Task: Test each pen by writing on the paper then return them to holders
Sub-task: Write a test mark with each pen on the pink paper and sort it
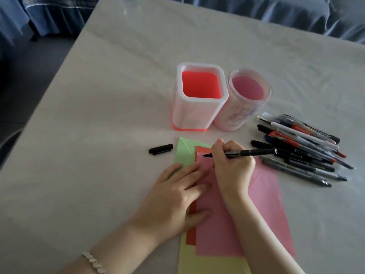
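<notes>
Fingers (219,148) of R hand (234,165) curled in a writing grip round a black felt pen (250,152), uncapped, nib pointing left at the top corner of the pink sheet (262,204); contact w/ paper impossible to tell. Fingers (188,172) of L hand (173,192) straight and spread, pressing flat on the stack's left edge, holding nothing. Fanned out under the pink: red sheet (191,237), green sheet (183,153), yellow sheet (189,260). Pen's cap (161,149) lying loose just left of the green corner, apart from both hands. Likely risks from here: w/ the nib so near the sheet's edge, a stroke running off onto the red sheet or the cloth; ink bleeding thru thin paper to the sheets below; smearing under the R palm, low over the pink; cap forgotten or rolling away, nib then drying out or marking a holder's inside. Further out, a heap of pens (302,149), prob. untested, at right, near the paper and easy to nudge w/ the held pen's tail. Behind, side by side: square holder (199,103) w/ orange-red base and round holder (246,99), pinkish; both upright, no pens inside. All on a worktop (98,125) in pale cloth under clear, wrinkled plastic, slick-looking. Beyond, blue-grey draped fabric (276,12) along the far side; dark floor (23,86) at left.
</notes>
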Tool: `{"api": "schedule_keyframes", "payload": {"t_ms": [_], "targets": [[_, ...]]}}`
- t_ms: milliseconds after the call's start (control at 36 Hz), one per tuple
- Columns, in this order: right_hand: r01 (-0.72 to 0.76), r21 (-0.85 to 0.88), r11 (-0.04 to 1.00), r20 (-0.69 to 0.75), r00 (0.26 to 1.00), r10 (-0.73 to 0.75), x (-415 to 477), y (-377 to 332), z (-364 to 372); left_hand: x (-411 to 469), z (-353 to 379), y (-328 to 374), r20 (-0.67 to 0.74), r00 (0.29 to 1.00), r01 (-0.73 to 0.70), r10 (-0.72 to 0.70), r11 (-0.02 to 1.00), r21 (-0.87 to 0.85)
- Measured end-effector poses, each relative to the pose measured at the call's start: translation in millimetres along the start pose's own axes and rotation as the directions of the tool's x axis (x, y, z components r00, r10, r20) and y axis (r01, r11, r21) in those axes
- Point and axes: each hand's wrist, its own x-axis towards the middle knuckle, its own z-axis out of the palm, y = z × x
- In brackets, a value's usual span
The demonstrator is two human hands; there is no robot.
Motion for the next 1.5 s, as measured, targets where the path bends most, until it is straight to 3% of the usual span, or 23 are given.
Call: {"api": "schedule_keyframes", "payload": {"t_ms": [1500], "targets": [[-0.015,0.036,0.999,0.027,1.000,0.014,0.1,-0.5,-0.5,2.1,0.7,-0.5,-0.012,1.000,0.010,-0.011,1.000,-0.030]]}}
